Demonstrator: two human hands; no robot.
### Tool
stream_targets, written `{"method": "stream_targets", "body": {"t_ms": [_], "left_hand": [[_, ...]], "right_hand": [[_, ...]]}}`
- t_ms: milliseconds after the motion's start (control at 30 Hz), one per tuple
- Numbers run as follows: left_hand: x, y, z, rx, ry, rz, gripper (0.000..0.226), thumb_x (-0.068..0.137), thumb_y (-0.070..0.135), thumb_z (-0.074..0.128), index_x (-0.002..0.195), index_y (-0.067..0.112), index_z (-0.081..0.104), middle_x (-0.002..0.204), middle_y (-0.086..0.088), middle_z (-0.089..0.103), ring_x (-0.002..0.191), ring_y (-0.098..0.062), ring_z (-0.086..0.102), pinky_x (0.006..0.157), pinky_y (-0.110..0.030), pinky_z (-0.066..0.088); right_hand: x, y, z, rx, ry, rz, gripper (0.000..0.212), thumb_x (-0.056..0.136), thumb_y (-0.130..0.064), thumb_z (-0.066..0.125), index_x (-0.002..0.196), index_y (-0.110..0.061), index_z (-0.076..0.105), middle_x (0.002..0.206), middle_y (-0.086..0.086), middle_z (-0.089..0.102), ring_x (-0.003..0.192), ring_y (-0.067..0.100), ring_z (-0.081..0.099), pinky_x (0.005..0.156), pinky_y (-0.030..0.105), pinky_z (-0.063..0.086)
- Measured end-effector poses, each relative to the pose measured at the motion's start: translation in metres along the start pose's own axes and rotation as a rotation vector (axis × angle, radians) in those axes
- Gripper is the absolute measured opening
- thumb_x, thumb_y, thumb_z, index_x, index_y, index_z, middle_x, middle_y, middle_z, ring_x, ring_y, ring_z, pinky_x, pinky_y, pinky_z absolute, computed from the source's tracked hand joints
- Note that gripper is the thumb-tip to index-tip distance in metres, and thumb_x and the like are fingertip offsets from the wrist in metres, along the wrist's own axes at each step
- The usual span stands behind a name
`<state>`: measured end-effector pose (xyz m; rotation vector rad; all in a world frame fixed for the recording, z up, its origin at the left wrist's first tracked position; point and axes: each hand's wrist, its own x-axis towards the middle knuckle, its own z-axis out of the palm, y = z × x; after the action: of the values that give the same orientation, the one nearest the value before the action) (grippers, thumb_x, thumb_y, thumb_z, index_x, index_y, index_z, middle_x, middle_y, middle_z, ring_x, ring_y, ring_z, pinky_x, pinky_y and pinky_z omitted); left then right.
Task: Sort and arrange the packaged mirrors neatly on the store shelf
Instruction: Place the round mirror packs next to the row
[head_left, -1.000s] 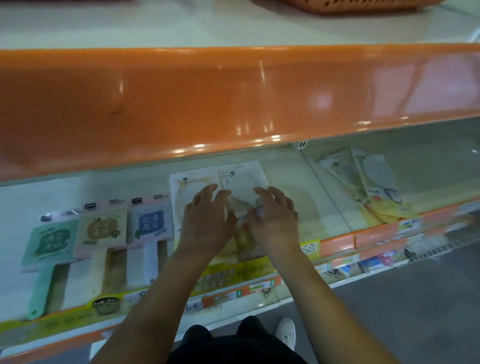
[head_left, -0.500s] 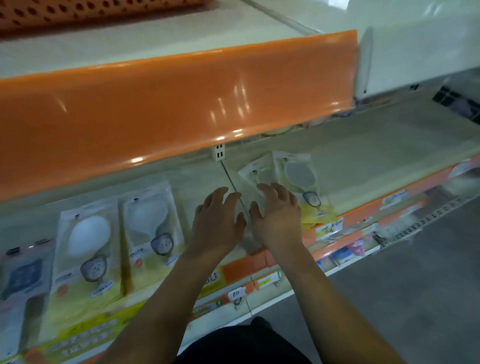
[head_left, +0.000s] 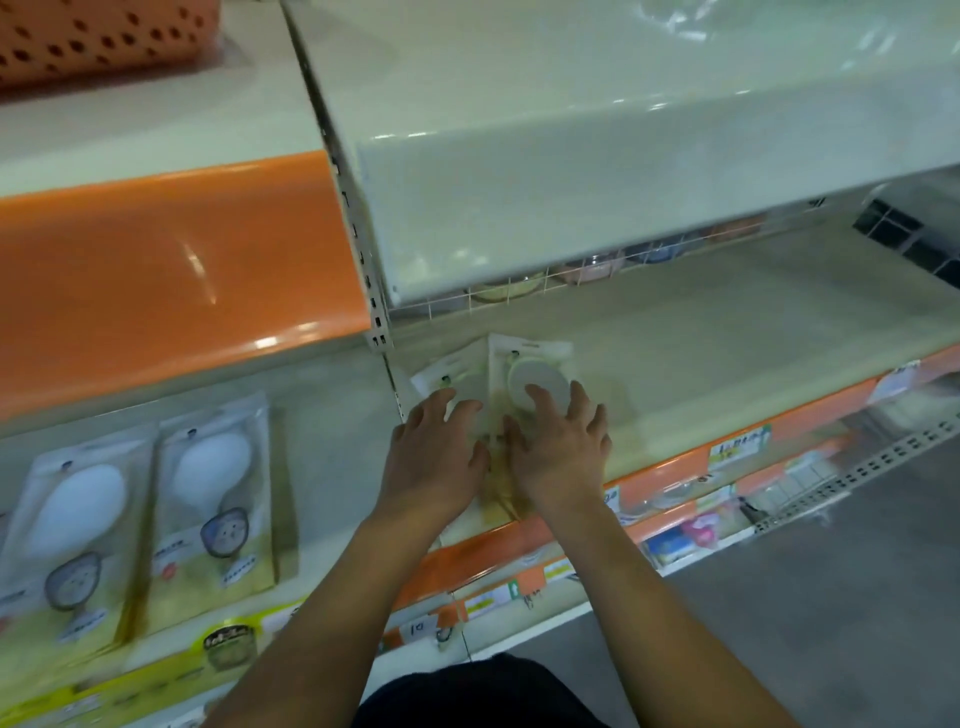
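Two packaged mirrors lie on the cream shelf (head_left: 727, 364) just right of the upright post. The right pack (head_left: 530, 371) shows a round green-rimmed mirror; the left pack (head_left: 441, 374) lies askew, partly under it. My left hand (head_left: 436, 457) rests flat on the left pack, fingers spread. Palm down on the right pack lies my right hand (head_left: 561, 447), covering its lower half. Further left, two more packaged mirrors, one (head_left: 78, 525) beside the other (head_left: 218, 504), lie side by side in the neighbouring bay.
An orange shelf front (head_left: 171, 275) and a pale shelf (head_left: 597, 171) overhang above. An orange perforated basket (head_left: 98, 36) sits top left. A wire grid (head_left: 545, 280) backs the shelf. Price labels (head_left: 737, 447) line the orange rail; small goods (head_left: 696, 530) sit below.
My view and both hands have shifted right, from the first pair of mirror packs to the askew packs beyond the post. Both hands now press down on those packs.
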<state>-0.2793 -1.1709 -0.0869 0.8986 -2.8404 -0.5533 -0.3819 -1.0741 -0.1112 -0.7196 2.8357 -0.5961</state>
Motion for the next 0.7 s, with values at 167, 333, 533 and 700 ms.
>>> {"method": "stream_targets", "body": {"t_ms": [167, 333, 533, 700], "left_hand": [[0.005, 0.01, 0.003, 0.028, 0.029, -0.017, 0.046, 0.092, 0.037, 0.049, 0.137, 0.029, 0.04, 0.151, 0.0, 0.028, 0.138, -0.023, 0.028, 0.108, -0.041, 0.031], [0.006, 0.012, 0.005, 0.023, 0.043, -0.042, 0.046, 0.092, 0.038, 0.05, 0.136, 0.028, 0.042, 0.15, -0.001, 0.031, 0.137, -0.023, 0.03, 0.107, -0.042, 0.032], [0.003, 0.011, 0.0, 0.019, 0.065, -0.06, 0.046, 0.092, 0.039, 0.049, 0.136, 0.028, 0.042, 0.15, 0.0, 0.03, 0.136, -0.023, 0.032, 0.106, -0.042, 0.034], [-0.002, 0.011, -0.001, 0.009, 0.04, -0.075, 0.047, 0.092, 0.04, 0.048, 0.137, 0.028, 0.041, 0.151, 0.001, 0.027, 0.137, -0.023, 0.029, 0.108, -0.042, 0.031]], "right_hand": [[0.013, 0.005, -0.006, -0.041, -0.107, 0.009, 0.055, 0.093, -0.056, 0.045, 0.142, -0.045, 0.022, 0.16, 0.009, 0.004, 0.144, 0.046, 0.003, 0.116, 0.051, 0.018], [0.02, 0.003, -0.006, -0.098, -0.136, -0.034, 0.047, 0.088, -0.046, 0.056, 0.129, -0.047, 0.034, 0.149, 0.004, 0.024, 0.128, 0.039, 0.027, 0.104, 0.044, 0.029], [0.024, -0.004, -0.013, -0.106, -0.193, -0.071, 0.045, 0.085, -0.048, 0.057, 0.126, -0.044, 0.04, 0.138, 0.003, 0.035, 0.118, 0.037, 0.036, 0.097, 0.045, 0.036], [0.015, -0.003, -0.015, -0.035, -0.173, -0.087, 0.041, 0.083, -0.045, 0.061, 0.122, -0.045, 0.045, 0.134, -0.001, 0.038, 0.116, 0.035, 0.037, 0.093, 0.043, 0.036]]}}
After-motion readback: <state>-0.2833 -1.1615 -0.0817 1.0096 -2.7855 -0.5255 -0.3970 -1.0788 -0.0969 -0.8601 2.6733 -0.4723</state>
